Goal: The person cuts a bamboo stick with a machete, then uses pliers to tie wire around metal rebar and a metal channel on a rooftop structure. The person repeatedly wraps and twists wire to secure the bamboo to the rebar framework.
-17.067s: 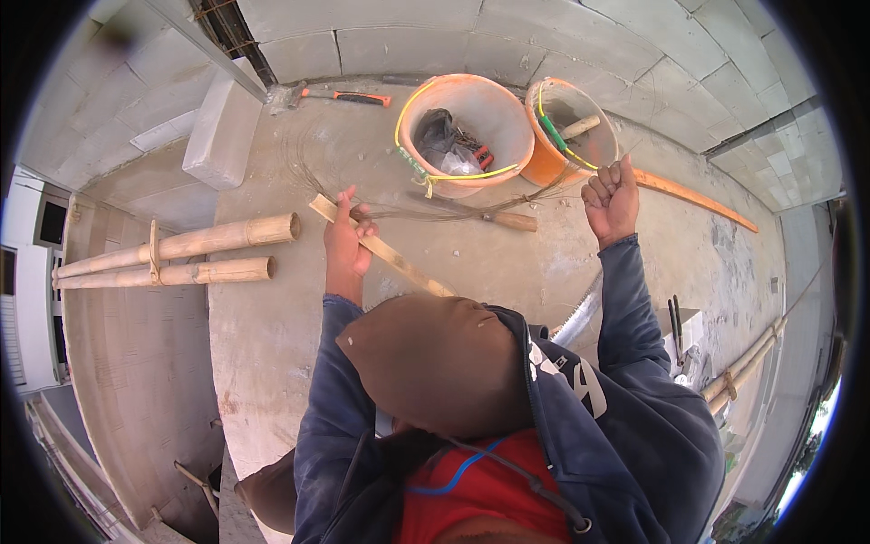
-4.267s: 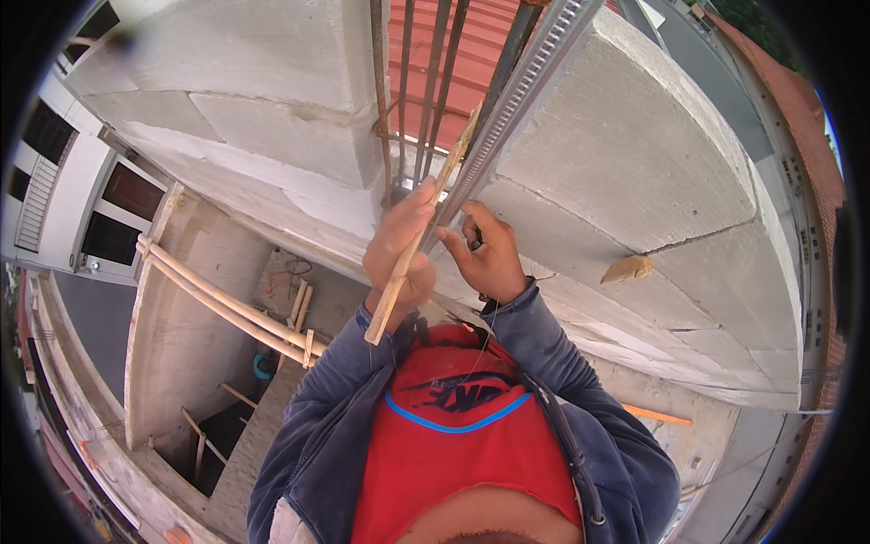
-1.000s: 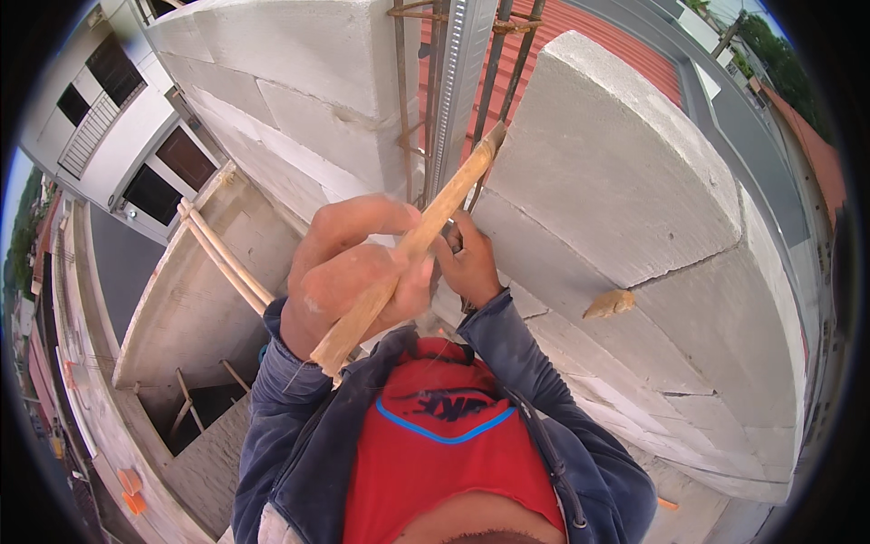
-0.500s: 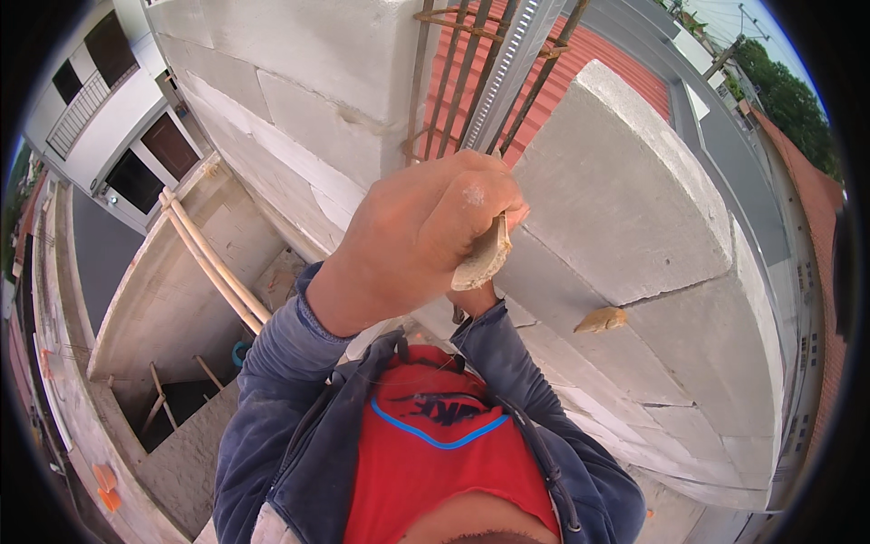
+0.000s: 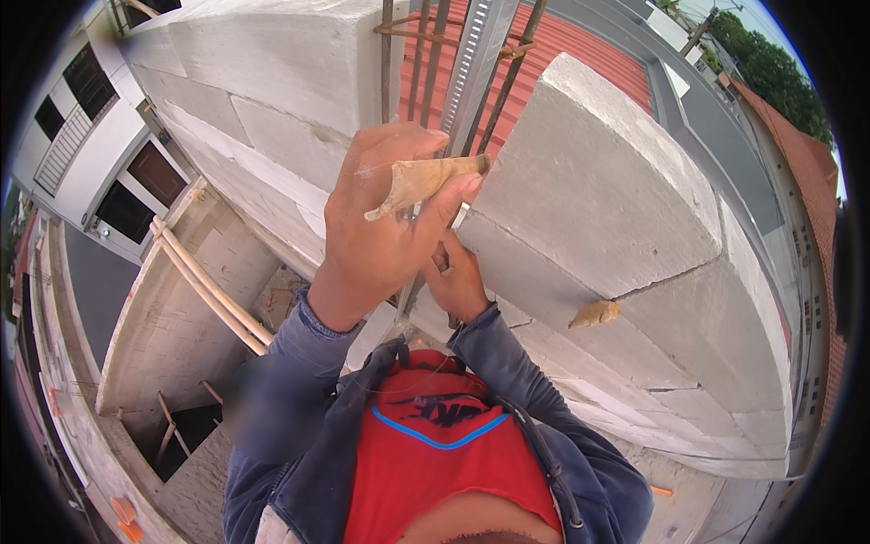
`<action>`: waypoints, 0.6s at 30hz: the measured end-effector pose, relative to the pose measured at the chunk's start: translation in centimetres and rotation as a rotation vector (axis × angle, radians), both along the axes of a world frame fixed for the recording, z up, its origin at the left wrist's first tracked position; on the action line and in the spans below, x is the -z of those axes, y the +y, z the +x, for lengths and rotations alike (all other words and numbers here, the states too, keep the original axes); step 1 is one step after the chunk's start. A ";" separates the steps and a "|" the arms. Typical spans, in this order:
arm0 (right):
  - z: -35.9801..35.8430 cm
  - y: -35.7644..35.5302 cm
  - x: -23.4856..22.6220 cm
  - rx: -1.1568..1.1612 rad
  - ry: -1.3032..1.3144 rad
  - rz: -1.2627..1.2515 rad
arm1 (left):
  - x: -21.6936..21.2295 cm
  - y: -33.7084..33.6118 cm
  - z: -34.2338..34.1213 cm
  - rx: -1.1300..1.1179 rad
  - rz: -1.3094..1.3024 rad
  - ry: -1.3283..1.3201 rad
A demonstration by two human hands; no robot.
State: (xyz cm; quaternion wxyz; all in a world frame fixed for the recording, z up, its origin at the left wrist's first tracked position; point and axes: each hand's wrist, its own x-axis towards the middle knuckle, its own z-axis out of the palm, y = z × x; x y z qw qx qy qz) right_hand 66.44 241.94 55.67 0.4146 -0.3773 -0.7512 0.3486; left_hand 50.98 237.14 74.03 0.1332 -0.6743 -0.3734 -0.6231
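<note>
We grip the wooden wedge (image 5: 424, 181) in our left hand (image 5: 381, 227), light, stiff and splintery, best pinched at its thick end, while our right hand (image 5: 458, 281) at five o'clock closes on the metal rail (image 5: 471, 63).

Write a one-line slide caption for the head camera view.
Left hand holds a wooden stick against a metal straightedge between grey block walls; right hand grips lower down.

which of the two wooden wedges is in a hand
The wedge pinched in the left hand, up by the metal rail. The other wedge sits untouched in a joint of the block wall, further right.
</note>
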 end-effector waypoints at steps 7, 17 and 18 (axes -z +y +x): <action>-0.2 -0.2 -0.2 0.002 -0.008 0.012 | 3.0 0.9 0.5 0.025 -0.094 -0.184; -0.7 1.2 2.3 -0.050 0.021 0.076 | 3.8 0.3 1.2 0.041 0.029 -0.137; -0.7 1.2 2.2 -0.044 0.026 0.068 | 4.1 0.3 1.1 0.040 0.052 -0.150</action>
